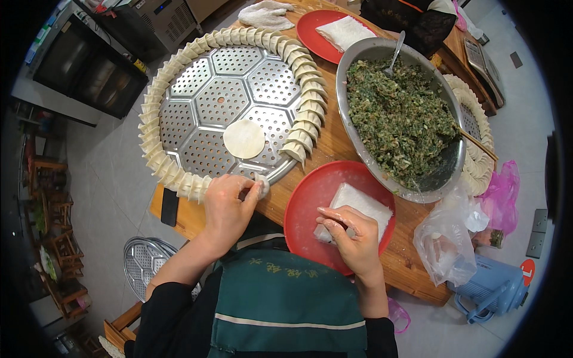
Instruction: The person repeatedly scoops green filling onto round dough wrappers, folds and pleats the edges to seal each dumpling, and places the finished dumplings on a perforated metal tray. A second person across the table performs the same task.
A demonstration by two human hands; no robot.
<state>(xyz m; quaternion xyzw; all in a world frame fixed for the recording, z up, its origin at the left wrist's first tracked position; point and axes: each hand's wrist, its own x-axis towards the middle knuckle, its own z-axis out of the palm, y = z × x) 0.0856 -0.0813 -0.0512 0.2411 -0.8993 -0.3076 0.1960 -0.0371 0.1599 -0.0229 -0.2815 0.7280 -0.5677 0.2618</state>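
Observation:
My left hand (230, 203) is at the near rim of a round perforated metal steamer tray (221, 100), its thumb and fingers closed on a pale dumpling (262, 185). Folded dumplings (154, 100) overlap in a ring along the tray's edge. One round dough wrapper (244, 138) lies flat inside the ring. My right hand (353, 232) hangs over a red plate (304, 215), fingers curled and floured, thumb apart from them, with nothing visible in it. A folded white cloth (358, 206) lies on that plate. To the right, a large metal bowl (347, 114) holds chopped green filling (398, 116).
A metal spoon (396, 53) and wooden chopsticks (479, 143) stick into the filling. Behind are another red plate (309, 31) and a white cloth (266, 14). A black phone-like object (169, 206) lies at the left table edge. Plastic bags (447, 237) and a blue jug (488, 282) stand right.

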